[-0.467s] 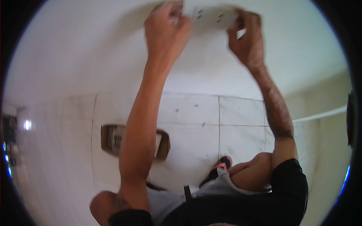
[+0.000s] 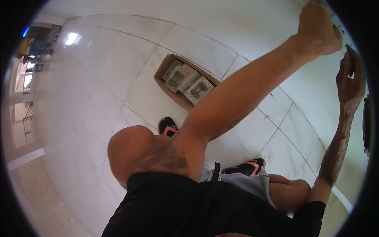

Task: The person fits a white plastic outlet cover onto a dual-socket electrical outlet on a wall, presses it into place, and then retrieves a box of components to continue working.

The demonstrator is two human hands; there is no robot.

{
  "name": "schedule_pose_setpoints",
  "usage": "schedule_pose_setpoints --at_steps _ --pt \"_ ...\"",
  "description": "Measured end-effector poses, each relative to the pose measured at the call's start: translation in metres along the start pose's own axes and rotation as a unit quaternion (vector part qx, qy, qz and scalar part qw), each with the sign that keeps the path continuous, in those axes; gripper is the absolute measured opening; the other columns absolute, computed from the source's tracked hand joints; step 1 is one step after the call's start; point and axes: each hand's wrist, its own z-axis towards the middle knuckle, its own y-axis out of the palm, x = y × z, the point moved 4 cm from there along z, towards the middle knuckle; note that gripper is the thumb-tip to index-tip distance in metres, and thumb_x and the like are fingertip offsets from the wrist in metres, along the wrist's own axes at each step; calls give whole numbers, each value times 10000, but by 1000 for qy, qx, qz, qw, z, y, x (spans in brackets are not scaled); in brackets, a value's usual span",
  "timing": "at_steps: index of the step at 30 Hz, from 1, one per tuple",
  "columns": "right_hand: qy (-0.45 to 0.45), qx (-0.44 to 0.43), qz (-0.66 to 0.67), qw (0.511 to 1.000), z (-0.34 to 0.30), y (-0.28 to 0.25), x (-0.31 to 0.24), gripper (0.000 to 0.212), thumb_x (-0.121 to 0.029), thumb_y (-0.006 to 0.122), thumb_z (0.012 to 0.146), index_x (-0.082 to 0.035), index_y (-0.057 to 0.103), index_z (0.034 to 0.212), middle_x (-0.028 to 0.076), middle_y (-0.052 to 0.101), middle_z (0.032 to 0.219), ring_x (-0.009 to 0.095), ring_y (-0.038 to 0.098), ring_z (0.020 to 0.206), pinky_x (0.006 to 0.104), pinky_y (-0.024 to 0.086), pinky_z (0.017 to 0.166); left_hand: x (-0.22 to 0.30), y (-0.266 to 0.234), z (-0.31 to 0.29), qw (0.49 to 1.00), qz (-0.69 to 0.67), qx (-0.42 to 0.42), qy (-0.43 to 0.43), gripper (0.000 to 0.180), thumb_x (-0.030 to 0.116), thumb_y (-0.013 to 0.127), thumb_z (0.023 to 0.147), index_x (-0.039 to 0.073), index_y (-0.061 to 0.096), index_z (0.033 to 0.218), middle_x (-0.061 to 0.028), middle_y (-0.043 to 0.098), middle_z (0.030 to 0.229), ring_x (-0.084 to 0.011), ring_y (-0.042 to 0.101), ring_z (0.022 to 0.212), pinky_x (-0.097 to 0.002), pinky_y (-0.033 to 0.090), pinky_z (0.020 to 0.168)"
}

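Observation:
A white socket plate [image 2: 344,37] with dark slots lies against the pale wall at the upper right, mostly hidden by my hands and the dark rim. My left hand [image 2: 318,29] is beside the plate, arm stretched across to the right. Its fingers are curled and turned away, so what they hold is hidden. At the plate's other end my right hand [image 2: 351,81] has its bent fingertips and thumb brought together at the edge. A small gap shows between thumb and fingers.
An open cardboard box [image 2: 169,90] on the tiled floor holds several white plates [image 2: 199,90] with grey parts, partly under my left forearm. My sandalled feet are near it. A person [image 2: 39,46] and railings show at the far left.
The view has swung left, so the wall, plate and both hands now sit farther right. More of the box and its contents shows. Both hands stay at the plate.

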Motion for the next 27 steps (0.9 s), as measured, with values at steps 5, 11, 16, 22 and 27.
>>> schedule_pose_setpoints --at_steps 5,11,16,22,27 --pt "27 -55 137 989 -16 36 -21 221 -62 612 1007 -28 639 1224 136 701 1063 231 684 856 335 562 726 -30 23 20 998 45 54 2 312 14 688 729 -103 707 1018 -295 626 1145 -428 649 1037 -432 557 915" --pt "-28 -116 185 975 -27 63 -30 213 10 632 944 46 592 1150 253 662 1021 451 671 866 424 558 710 -24 26 16 993 -35 113 -10 270 12 706 713 -126 680 943 -269 640 1013 -388 669 905 -419 560 804" --pt "-3 -192 251 949 -33 82 -44 184 22 656 913 30 606 1091 204 652 953 365 666 732 400 547 640 -23 11 19 995 -70 55 -50 150 15 702 737 -98 702 837 -262 691 897 -356 700 830 -401 566 757" --pt "-77 -411 191 888 -62 103 -55 187 -103 686 911 0 642 1061 183 664 995 349 673 825 457 547 776 -42 -15 15 963 100 -221 -121 140 79 682 773 9 774 852 -176 744 801 -306 733 790 -385 573 727" --pt "-40 -500 142 853 -74 115 -49 234 -176 686 912 -11 671 1077 183 682 1047 379 679 914 469 535 856 -33 -1 1 910 129 -380 -107 186 162 697 769 78 793 905 -122 770 910 -295 727 861 -400 576 766"
